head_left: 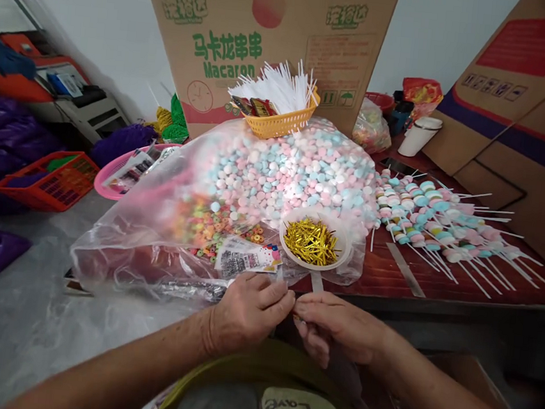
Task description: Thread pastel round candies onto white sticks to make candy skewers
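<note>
Counter (373,270), dark red, backed by printed carton (293,39); grey floor (39,330) at left. Its front edge stays exposed between bowl (344,249) of gold ties (310,241) and skewered sweets (437,223). Left hand (253,309) and right hand (340,325) meet nearer, fingertips pinched; contents indiscernible.

Pastel candies (256,177), shiny gold strips (310,241)
At frame centre, candies are pink, white, light blue; at left, the basket (56,198) is orange.

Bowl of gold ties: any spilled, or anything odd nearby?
The gold ties sit inside the bowl, none visibly spilled. The yellow basket behind looks slightly tilted, apparently perched on the bagged candies instead of flat on the table.
</note>
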Available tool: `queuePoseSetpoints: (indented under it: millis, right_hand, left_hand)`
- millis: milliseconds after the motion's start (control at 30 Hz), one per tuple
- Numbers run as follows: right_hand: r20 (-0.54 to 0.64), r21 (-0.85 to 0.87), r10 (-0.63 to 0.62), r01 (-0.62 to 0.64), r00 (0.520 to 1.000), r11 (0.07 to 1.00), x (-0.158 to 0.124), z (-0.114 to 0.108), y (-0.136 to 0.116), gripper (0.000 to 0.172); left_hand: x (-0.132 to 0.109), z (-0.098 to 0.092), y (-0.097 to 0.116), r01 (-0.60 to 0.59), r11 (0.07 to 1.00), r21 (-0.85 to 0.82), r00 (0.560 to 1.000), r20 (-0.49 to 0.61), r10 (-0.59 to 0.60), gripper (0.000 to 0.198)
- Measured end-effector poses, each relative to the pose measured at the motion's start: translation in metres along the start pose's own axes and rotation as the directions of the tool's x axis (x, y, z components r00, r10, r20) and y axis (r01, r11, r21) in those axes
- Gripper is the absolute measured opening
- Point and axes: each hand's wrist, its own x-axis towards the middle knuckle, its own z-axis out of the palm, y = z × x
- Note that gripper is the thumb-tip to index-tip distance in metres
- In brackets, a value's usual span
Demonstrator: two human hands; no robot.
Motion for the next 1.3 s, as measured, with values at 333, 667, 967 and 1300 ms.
queuePoseSetpoints:
  millis: [333,667,967,1300]
  right_hand:
    - [-0.193,-0.857,-0.131,-0.102,0.972,0.505,0.081,-0.104,0.027,0.021]
    - [-0.266,-0.848,-0.189,-0.136,0.945,0.512,0.054,-0.121,0.014,0.026]
    - [-0.297,-0.86,0.075,-0.301,0.952,0.412,0.082,-0.097,0.027,0.024]
    - [-0.653,-0.722,-0.069,-0.592,0.754,0.357,0.051,-0.068,-0.018,0.04]
  left_hand:
    - [0.013,0.025,-0.017,0.682,-0.074,-0.728,0.322,0.39,-0.863,0.029]
    - [0.037,-0.003,-0.024,0.582,-0.338,-0.74,0.194,0.53,-0.826,0.038]
    - [-0.013,-0.017,-0.052,0.729,-0.136,-0.67,0.263,0.458,-0.849,0.033]
    - [-0.107,-0.013,-0.086,0.823,0.477,-0.307,0.552,0.239,-0.799,0.029]
